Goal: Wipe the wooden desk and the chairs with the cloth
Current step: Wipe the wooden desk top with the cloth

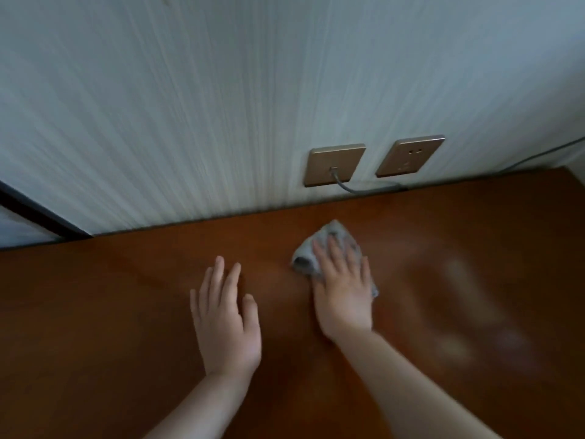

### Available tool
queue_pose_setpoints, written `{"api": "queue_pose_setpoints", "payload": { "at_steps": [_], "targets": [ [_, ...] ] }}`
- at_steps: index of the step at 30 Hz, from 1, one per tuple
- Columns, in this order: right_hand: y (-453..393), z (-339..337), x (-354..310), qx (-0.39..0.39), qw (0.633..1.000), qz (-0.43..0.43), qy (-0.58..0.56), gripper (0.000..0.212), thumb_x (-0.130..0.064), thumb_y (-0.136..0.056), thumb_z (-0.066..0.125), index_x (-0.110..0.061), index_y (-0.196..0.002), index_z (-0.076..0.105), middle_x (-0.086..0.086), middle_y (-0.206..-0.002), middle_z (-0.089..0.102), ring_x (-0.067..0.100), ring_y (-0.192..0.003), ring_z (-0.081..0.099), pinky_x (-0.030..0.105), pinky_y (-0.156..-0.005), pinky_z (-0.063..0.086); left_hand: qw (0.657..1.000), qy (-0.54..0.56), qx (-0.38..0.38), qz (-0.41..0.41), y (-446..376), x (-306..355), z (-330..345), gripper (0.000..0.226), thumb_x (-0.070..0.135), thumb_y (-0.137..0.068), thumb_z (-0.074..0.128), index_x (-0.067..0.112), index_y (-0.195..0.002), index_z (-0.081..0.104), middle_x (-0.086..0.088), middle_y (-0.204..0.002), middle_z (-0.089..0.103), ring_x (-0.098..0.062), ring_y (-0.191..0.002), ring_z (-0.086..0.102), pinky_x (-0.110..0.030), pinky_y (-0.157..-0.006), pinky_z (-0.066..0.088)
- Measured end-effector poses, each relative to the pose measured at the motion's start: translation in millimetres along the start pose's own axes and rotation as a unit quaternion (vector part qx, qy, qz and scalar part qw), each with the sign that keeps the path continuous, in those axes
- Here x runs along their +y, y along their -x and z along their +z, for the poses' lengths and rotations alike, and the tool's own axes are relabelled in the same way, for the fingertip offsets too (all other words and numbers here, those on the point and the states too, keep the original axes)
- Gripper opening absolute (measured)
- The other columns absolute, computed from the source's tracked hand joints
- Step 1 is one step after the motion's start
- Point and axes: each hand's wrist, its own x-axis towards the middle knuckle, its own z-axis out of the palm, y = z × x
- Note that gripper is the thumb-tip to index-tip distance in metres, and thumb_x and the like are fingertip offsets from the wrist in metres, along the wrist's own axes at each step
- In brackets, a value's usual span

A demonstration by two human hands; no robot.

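Observation:
The brown wooden desk (110, 312) fills the lower half of the head view. A small grey cloth (335, 236) lies on it near the back edge, right of centre. My right hand (343, 289) presses flat on the cloth with straight fingers, covering most of it. My left hand (226, 324) rests flat on the bare desk top to the left, fingers straight, holding nothing. No chair is in view.
A pale striped wall (221, 106) rises straight behind the desk. Two bronze wall plates sit just above the desk's back edge: one (334, 164) with a grey cable (348, 186) plugged in, one socket (410, 155) to its right. A dark frame (34, 210) shows at the left.

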Motion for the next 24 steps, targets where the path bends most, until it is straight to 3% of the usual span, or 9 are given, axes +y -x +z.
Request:
{"api": "queue_pose_setpoints", "payload": {
  "at_steps": [2,5,6,8,10,12,17,19,24],
  "targets": [
    [15,5,-15,-0.047,0.993,-0.109,-0.011,0.056,-0.034,-0.096,0.032,-0.034,-0.152,0.027,-0.005,-0.16,0.017,0.021,-0.149,0.007,0.043,-0.118,-0.004,1.0,0.028,0.004,-0.009,-1,28,21,0.048,0.027,-0.09,0.038,0.018,-0.136,0.051,-0.001,-0.153,0.034,-0.018,-0.144,0.022,-0.041,-0.118,0.007],
    [-31,-6,-3,-0.161,0.946,-0.281,0.032,0.063,-0.031,-0.1,0.041,-0.033,-0.154,0.009,-0.009,-0.163,-0.004,0.013,-0.148,-0.014,0.039,-0.118,-0.013,0.997,0.069,0.011,-0.042,0,67,45,0.05,0.029,-0.092,0.033,0.017,-0.139,0.047,0.0,-0.154,0.032,-0.017,-0.145,0.02,-0.04,-0.119,0.004],
    [-52,-11,12,-0.174,0.943,-0.28,0.041,0.063,-0.031,-0.1,0.041,-0.035,-0.154,0.009,-0.011,-0.162,-0.005,0.013,-0.147,-0.014,0.039,-0.118,-0.013,0.996,0.077,0.008,-0.048,1,78,51,0.05,0.027,-0.093,0.036,0.017,-0.141,0.045,0.001,-0.155,0.03,-0.015,-0.145,0.018,-0.038,-0.119,0.003],
    [-80,-18,51,-0.135,0.975,-0.178,0.003,0.057,-0.033,-0.102,0.037,-0.039,-0.153,0.013,-0.012,-0.162,0.0,0.012,-0.149,-0.008,0.038,-0.118,-0.011,0.996,0.076,-0.008,-0.047,4,94,62,0.051,0.025,-0.094,0.04,0.019,-0.144,0.04,0.004,-0.157,0.024,-0.012,-0.146,0.013,-0.036,-0.119,0.0],
    [-67,-21,80,-0.061,0.995,-0.077,-0.008,0.053,-0.038,-0.102,0.03,-0.04,-0.153,0.017,-0.011,-0.162,0.007,0.012,-0.149,-0.004,0.037,-0.118,-0.011,0.997,0.072,-0.024,-0.031,7,103,70,0.053,0.029,-0.093,0.037,0.021,-0.145,0.038,0.005,-0.158,0.022,-0.011,-0.146,0.011,-0.033,-0.119,-0.001],
    [-32,-21,86,-0.025,0.999,-0.043,0.01,0.055,-0.04,-0.098,0.022,-0.039,-0.153,0.019,-0.009,-0.162,0.01,0.013,-0.149,-0.004,0.039,-0.118,-0.01,0.997,0.066,-0.04,-0.012,8,111,78,0.054,0.033,-0.092,0.033,0.021,-0.144,0.039,0.004,-0.157,0.023,-0.012,-0.146,0.012,-0.031,-0.118,-0.003],
    [-37,-38,90,-0.171,0.952,-0.254,0.003,0.058,-0.031,-0.1,0.04,-0.031,-0.154,0.017,-0.009,-0.163,-0.002,0.011,-0.147,-0.015,0.036,-0.117,-0.016,0.997,0.061,-0.049,-0.003,-7,140,100,0.059,0.038,-0.091,0.023,0.018,-0.143,0.041,0.002,-0.157,0.025,-0.014,-0.146,0.014,-0.033,-0.118,-0.002],
    [-72,-41,123,-0.171,0.953,-0.251,0.002,0.058,-0.029,-0.1,0.041,-0.032,-0.154,0.019,-0.009,-0.163,0.004,0.013,-0.149,-0.007,0.036,-0.117,-0.012,0.996,0.062,-0.058,0.013,-15,155,109,0.058,0.04,-0.092,0.023,0.018,-0.143,0.042,0.001,-0.155,0.029,-0.016,-0.145,0.017,-0.036,-0.119,0.003],
    [-91,-56,222,-0.044,0.999,-0.01,0.002,0.062,-0.048,-0.091,0.015,-0.039,-0.151,0.023,-0.012,-0.161,0.012,0.013,-0.149,0.005,0.041,-0.12,-0.001,0.989,0.025,-0.112,0.093,-28,205,144,0.05,0.033,-0.098,0.026,0.023,-0.146,0.036,0.008,-0.157,0.022,-0.009,-0.146,0.009,-0.028,-0.117,-0.006]
  ]
}}
